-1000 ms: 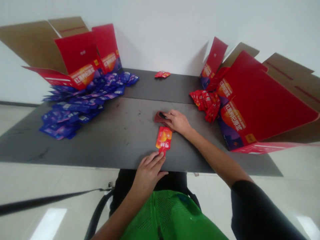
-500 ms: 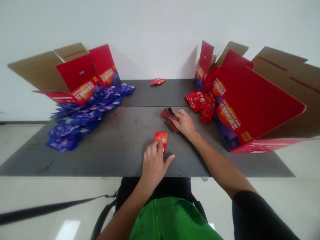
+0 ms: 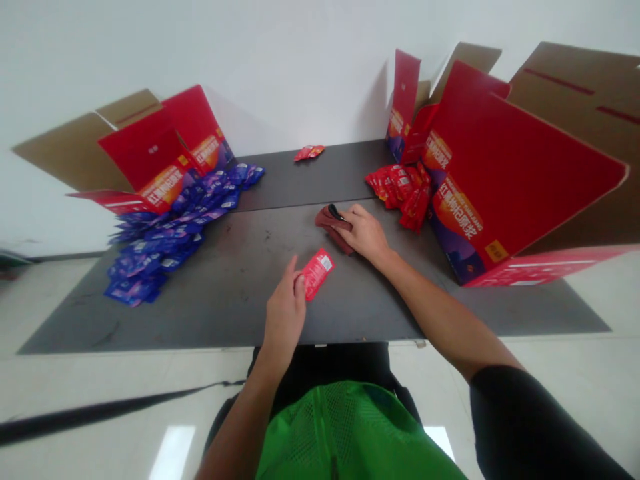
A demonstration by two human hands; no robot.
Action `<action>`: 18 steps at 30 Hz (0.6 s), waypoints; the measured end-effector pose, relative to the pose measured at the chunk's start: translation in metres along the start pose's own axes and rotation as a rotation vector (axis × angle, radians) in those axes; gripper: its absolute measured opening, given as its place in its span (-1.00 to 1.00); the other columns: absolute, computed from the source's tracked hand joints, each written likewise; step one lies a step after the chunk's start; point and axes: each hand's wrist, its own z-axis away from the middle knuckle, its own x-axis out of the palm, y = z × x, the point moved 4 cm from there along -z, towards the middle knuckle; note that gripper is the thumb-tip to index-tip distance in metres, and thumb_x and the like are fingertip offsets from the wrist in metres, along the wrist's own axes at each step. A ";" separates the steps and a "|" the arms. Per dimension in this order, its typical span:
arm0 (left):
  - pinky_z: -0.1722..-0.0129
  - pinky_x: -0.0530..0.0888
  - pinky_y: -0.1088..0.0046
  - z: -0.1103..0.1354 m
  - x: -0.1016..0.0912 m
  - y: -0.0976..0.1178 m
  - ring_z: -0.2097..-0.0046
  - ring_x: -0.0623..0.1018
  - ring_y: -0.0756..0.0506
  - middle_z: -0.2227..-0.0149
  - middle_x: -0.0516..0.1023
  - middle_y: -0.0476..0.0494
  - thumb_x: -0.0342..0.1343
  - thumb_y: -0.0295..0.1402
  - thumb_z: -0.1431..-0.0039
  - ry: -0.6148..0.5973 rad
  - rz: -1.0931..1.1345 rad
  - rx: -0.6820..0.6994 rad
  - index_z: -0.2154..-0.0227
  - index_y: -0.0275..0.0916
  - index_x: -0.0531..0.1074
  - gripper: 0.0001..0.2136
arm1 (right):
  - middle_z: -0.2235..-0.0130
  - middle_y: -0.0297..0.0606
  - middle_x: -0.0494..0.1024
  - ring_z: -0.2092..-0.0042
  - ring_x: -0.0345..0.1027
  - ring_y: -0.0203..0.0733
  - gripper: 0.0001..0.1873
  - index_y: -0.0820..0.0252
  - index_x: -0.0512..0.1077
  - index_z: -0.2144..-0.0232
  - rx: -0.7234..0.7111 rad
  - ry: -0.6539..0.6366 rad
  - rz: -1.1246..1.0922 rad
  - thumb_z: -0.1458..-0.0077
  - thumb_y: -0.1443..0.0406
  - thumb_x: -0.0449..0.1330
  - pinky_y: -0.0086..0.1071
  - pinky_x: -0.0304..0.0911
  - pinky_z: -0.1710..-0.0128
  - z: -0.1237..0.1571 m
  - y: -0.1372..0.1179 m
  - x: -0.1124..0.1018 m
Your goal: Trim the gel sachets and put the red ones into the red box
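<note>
Held at its left edge by my left hand [image 3: 287,303], a red sachet [image 3: 317,273] is tilted and shows a face with a white printed label. The thumb lies over the sachet's edge, and the other fingers are partly behind it. My right hand [image 3: 366,232] is closed on a folded brown cloth [image 3: 334,227] with a black patch near its top, resting on the grey table [image 3: 240,280]. Right of that hand lies a pile of red sachets [image 3: 403,193]. A heap of blue sachets [image 3: 165,233] spreads over the table's left side.
Open red cartons [image 3: 145,167] stand behind the blue heap. A large open red carton [image 3: 515,180] takes up the right side, with a smaller carton [image 3: 405,127] behind it. A few red sachets [image 3: 309,153] lie near the wall.
My left hand has gone from touching the flat sachet with its fingertips to gripping it, and the sachet is now turned over. The right hand keeps the cloth. The whole view has tilted slightly.
</note>
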 end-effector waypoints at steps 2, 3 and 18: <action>-0.05 0.52 0.19 0.004 0.002 -0.003 -0.02 0.60 -0.20 -0.05 0.60 -0.30 -0.13 -0.28 -0.48 -0.032 -0.037 0.038 -0.31 -0.32 0.23 -0.56 | 0.15 -0.17 0.45 0.16 0.34 -0.11 -0.57 0.03 0.46 -0.18 -0.005 0.002 -0.006 -0.33 0.12 0.13 -0.35 0.16 0.26 0.000 0.001 0.001; -0.10 0.50 0.14 0.007 0.003 -0.003 -0.07 0.57 -0.23 -0.09 0.57 -0.33 -0.12 -0.27 -0.48 -0.043 -0.074 0.085 -0.29 -0.34 0.28 -0.57 | 0.15 -0.17 0.45 0.15 0.34 -0.10 -0.56 0.03 0.46 -0.19 -0.006 0.002 -0.007 -0.33 0.12 0.13 -0.35 0.16 0.26 0.000 0.001 0.001; -0.27 0.40 0.04 0.093 -0.018 -0.012 -0.34 0.31 -0.28 -0.31 0.35 -0.31 0.10 -0.25 -0.39 -0.175 -0.169 0.478 -0.24 -0.25 0.35 -0.58 | 0.16 -0.17 0.45 0.15 0.35 -0.10 -0.62 0.09 0.50 -0.13 -0.043 -0.052 -0.026 -0.32 0.20 0.11 -0.34 0.23 0.19 -0.005 -0.025 -0.004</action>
